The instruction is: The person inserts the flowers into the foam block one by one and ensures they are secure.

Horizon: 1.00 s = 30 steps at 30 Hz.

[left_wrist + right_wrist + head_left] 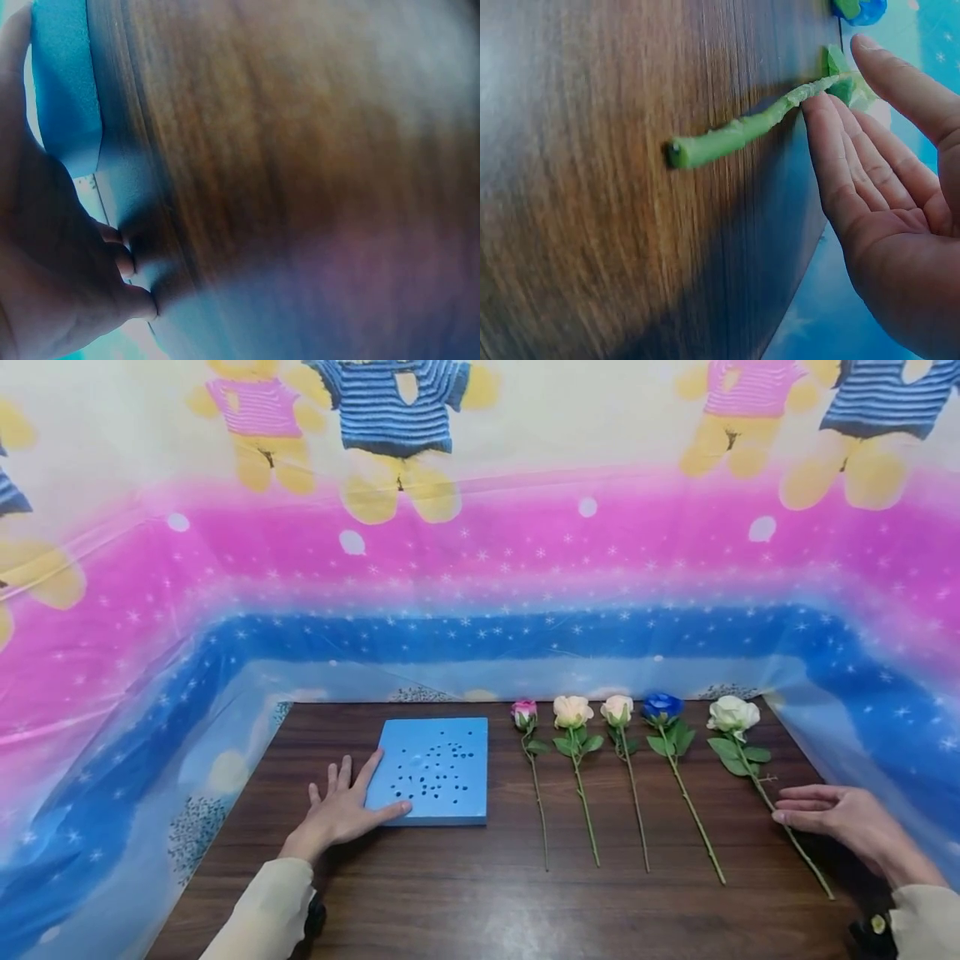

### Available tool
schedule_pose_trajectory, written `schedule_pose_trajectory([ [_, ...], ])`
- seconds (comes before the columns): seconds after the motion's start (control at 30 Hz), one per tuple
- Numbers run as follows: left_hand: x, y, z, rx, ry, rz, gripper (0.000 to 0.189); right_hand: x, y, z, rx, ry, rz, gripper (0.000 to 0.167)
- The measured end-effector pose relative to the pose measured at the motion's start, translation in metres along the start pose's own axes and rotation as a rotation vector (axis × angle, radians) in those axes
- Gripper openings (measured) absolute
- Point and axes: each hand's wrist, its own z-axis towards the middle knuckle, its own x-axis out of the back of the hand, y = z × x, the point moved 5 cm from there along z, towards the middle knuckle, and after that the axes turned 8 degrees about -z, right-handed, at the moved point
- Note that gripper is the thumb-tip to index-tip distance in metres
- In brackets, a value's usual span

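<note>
At the left of the table lies a blue foam block [438,768] with many small holes in its top. My left hand [345,806] rests on its left side, fingers spread, the thumb over its near left corner. In the left wrist view the blue block [67,82] shows beside the left hand [60,247]. A white artificial rose [733,717] lies at the far right of the row. My right hand [855,818] is at its stem, fingers fairly straight. The right wrist view shows the green stem [727,139] by the fingertips of the right hand [892,195], thumb apart from it.
Between the block and the white rose lie a pink rose [525,714], two cream roses [573,712] and a blue rose [663,707], stems toward me. The dark wooden table [465,893] is backed by a printed cloth [480,635].
</note>
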Motion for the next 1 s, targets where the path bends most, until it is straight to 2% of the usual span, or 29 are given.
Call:
schedule_pose_trajectory([
  [0.23, 0.0, -0.003, 0.001, 0.007, -0.002, -0.006, 0.119, -0.008, -0.004, 0.01, -0.004, -0.045, 0.03, 0.07],
  [0.7, -0.002, -0.003, 0.002, 0.008, 0.0, -0.001, 0.12, -0.011, -0.009, 0.017, -0.143, -0.097, 0.052, 0.066],
  [0.93, -0.002, -0.004, 0.001, 0.015, -0.005, -0.005, 0.12, -0.014, -0.012, 0.02, -0.181, -0.14, 0.194, 0.058],
  [1.0, -0.002, -0.004, 0.001, 0.016, -0.006, -0.002, 0.12, -0.015, -0.013, 0.02, -0.186, -0.146, 0.195, 0.056],
])
